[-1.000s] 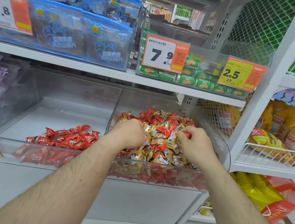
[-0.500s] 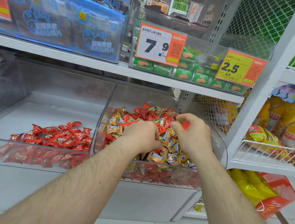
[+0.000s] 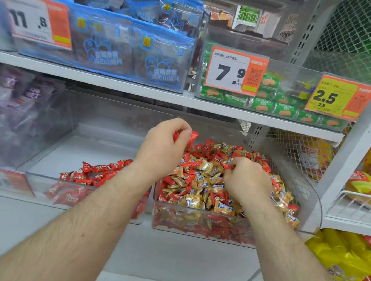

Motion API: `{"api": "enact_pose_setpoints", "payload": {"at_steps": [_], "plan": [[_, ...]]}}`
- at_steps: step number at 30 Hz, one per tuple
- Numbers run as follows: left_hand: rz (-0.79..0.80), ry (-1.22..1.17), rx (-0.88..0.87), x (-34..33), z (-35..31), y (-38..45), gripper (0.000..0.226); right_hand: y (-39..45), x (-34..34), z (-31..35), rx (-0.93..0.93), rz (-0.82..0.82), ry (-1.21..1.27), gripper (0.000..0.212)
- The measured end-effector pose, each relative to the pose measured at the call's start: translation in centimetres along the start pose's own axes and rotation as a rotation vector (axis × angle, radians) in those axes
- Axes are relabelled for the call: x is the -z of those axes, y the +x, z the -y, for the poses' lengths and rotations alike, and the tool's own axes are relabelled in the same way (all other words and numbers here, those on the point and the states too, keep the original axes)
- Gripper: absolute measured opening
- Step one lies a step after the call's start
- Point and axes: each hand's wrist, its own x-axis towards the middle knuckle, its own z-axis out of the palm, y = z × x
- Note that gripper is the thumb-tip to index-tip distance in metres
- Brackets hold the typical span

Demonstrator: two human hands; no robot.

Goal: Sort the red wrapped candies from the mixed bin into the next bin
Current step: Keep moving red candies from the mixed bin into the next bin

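Note:
A clear mixed bin [image 3: 199, 228] holds a heap of red and gold wrapped candies [image 3: 206, 175]. To its left stands a clear bin [image 3: 42, 178] with a small pile of red candies [image 3: 96, 173] near its front. My left hand [image 3: 163, 147] is raised over the wall between the two bins and grips red candies [image 3: 191, 137] in its curled fingers. My right hand [image 3: 246, 179] lies on the mixed heap, fingers curled down, pinching a red candy [image 3: 228, 166] at its fingertips.
A white shelf [image 3: 139, 91] overhangs the bins, carrying blue snack bags [image 3: 129, 52], green biscuit packs [image 3: 262, 102] and price tags. A wire mesh panel [image 3: 291, 149] and a white post [image 3: 346, 159] stand to the right, with yellow packs [image 3: 348, 266] beyond.
My left hand has lifted out of the mixed heap with red candies and moved up and left toward the divider. My right hand has dropped deeper onto the heap.

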Motion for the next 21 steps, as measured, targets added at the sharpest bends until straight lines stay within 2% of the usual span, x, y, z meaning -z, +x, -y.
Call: {"api": "enact_pose_setpoints", "payload": {"at_steps": [3, 6, 8, 12, 17, 19, 21], "plan": [[-0.067, -0.009, 0.073, 2.0, 1.5, -0.3, 0.020, -0.7, 0.9, 0.6, 0.039, -0.106, 0.170, 0.025], [-0.105, -0.010, 0.144, 3.9, 3.2, -0.7, 0.014, -2.0, 1.8, 2.6, 0.136, -0.070, 0.425, 0.018], [-0.100, -0.013, 0.215, 5.2, 4.5, -0.9, 0.012, -2.9, 2.5, 4.7, 0.238, -0.036, 0.457, 0.016], [-0.006, 0.163, 0.317, 8.1, 7.0, -1.6, 0.008, -4.3, 3.2, 9.8, 0.461, 0.020, 0.342, 0.015], [0.071, 0.319, 0.396, 10.4, 9.4, -2.1, 0.009, -5.0, 1.5, 15.4, 0.721, 0.144, 0.022, 0.020], [0.108, 0.323, 0.427, 11.1, 10.3, -2.1, 0.010, -4.5, 0.4, 17.1, 0.721, 0.200, -0.036, 0.019], [0.195, 0.375, 0.477, 11.9, 11.1, -2.2, 0.030, -3.9, -0.8, 18.3, 0.647, 0.257, -0.004, 0.019]]}}
